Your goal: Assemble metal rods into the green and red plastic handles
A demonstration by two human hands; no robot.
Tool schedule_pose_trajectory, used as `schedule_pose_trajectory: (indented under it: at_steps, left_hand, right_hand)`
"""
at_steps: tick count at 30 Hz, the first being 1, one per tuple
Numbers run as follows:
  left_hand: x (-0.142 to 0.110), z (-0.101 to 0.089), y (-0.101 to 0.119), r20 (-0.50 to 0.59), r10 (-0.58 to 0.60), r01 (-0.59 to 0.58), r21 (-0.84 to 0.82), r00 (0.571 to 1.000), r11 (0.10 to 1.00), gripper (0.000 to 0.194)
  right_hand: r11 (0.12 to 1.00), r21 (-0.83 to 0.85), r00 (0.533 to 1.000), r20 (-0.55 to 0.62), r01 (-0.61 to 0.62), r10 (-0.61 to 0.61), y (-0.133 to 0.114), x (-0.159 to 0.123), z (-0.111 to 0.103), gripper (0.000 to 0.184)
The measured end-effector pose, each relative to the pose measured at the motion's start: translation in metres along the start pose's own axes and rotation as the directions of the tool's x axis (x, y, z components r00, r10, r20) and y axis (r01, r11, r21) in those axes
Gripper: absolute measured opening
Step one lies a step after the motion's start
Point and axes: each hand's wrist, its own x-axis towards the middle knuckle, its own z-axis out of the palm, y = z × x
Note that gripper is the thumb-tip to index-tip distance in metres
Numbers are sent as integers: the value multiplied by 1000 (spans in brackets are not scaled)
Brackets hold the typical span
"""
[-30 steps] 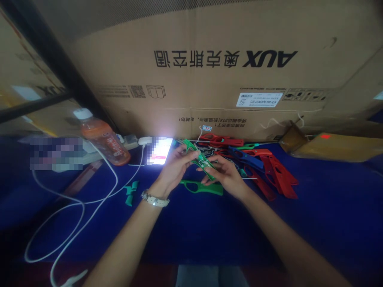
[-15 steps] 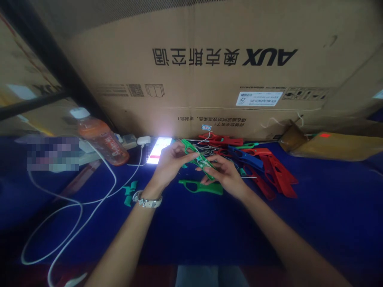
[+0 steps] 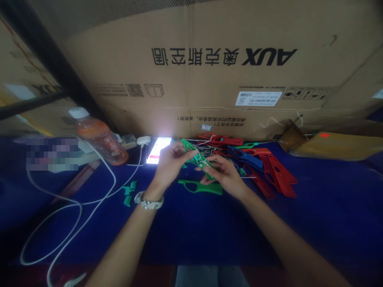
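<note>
Between my two hands is an open green lighter casing, the long-handled kind, slanting down to the right with small metal and white parts inside. My left hand pinches its upper end, the thumb lying over the parts. Around the lower end, the fingers of my right hand are closed, with thumb and fingertips near the inner parts. Another green casing half lies on the blue table just below my hands. Several small teal plastic pieces lie left of my left wrist.
Red casings and a blue casing are piled right of my hands, among thin wires. A lit phone and a drink bottle stand left, with looping white cable. Behind rises a cardboard box; a yellow package lies right.
</note>
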Motion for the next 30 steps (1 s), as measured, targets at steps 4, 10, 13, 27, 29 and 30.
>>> schedule_pose_trajectory:
  at_steps: [4,10,13,27,29,30]
  left_hand:
    - [0,3,-1,-45,-6,3,-64,999,998,24]
    - [-2,10,-4,-140,-127,100,-186,982,978,25]
    - [-2,9,-5,-140,-34,24,-73,990,997,26]
    - [1,-21,8,362,-244,264,-6,900,965,19]
    - [1,-24,8,391,-272,279,39,879,959,19]
    - [1,-24,9,406,-283,280,66,869,958,18]
  right_hand:
    - [1000,14,1000,3,-6,6,-2,0,1,38]
    - [1000,23,1000,6,-15,15,-1,0,0,39]
    - [1000,10,1000,2,-12,12,0,0,-1,39]
    - [1000,-1,1000,15,-13,13,1,1,-3,38]
    - [1000,0,1000,9,-9,9,1,1,-3,37]
    - [1000,1,1000,7,-6,6,1,0,-3,37]
